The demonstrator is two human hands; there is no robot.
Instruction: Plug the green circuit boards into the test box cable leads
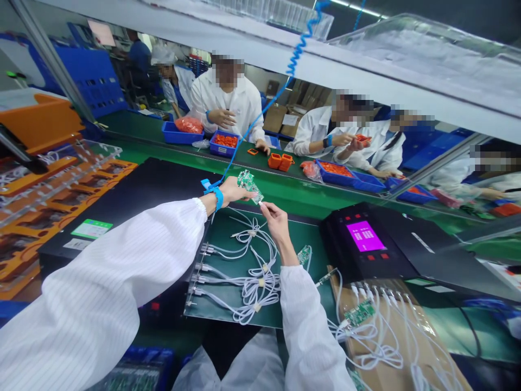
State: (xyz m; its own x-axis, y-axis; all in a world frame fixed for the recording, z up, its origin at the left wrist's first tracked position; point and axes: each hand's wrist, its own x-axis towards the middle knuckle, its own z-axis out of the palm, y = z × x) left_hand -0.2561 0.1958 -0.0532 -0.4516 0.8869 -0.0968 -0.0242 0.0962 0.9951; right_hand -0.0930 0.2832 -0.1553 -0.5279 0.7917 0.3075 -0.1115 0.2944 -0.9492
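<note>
— Green circuit board (251, 187): where?
— Raised, gripped in the left hand (233, 190), beyond the coiled white cables (250, 296).
— Right hand (277, 220)?
— Fingertips pinching a white connector (261, 202) at the board's near end. Black box (399, 255), magenta screen (367, 235) lit, off right.

Single head-worn camera, facing forward and down: wearer's lap (254, 364) at bottom centre, left hand (234, 190) and right hand (277, 220) near mid-frame, co-workers (230, 103) farther off across the upper frame. View rolled (overhead shelf (366, 77) slopes down rightward).
</note>
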